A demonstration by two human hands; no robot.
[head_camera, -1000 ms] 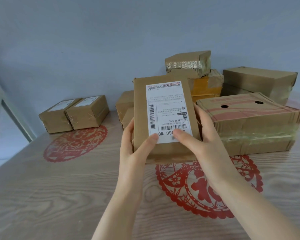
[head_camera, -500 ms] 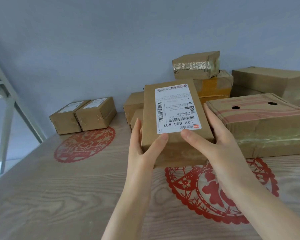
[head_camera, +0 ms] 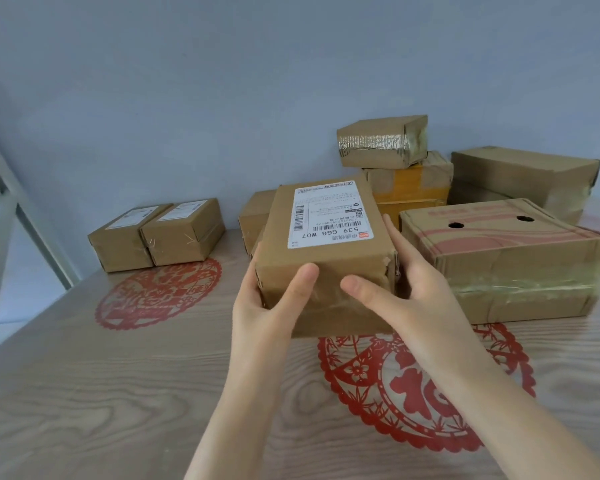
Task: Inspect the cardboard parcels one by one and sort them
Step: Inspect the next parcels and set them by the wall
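Observation:
A brown cardboard parcel (head_camera: 329, 261) with a white shipping label on its top face is held above the table between both hands. My left hand (head_camera: 267, 299) grips its left side, thumb across the near end face. My right hand (head_camera: 399, 289) holds the right side, thumb also on the near face. The label side faces up and the parcel lies nearly level. Two small labelled parcels (head_camera: 156, 233) sit side by side at the back left, by a red paper-cut (head_camera: 156, 292).
A pile of parcels stands at the back right: a large flat box with red print (head_camera: 506, 258), a yellow-taped box (head_camera: 409, 185), a tape-wrapped one on top (head_camera: 381, 143), another long box (head_camera: 523, 174). A second red paper-cut (head_camera: 423, 386) lies on the wooden table (head_camera: 84, 393). A metal frame (head_camera: 0, 216) stands at left.
The parcel has tipped from nearly upright, label facing me, down to nearly level with the label facing up. My thumbs slid from the label face onto the near end face.

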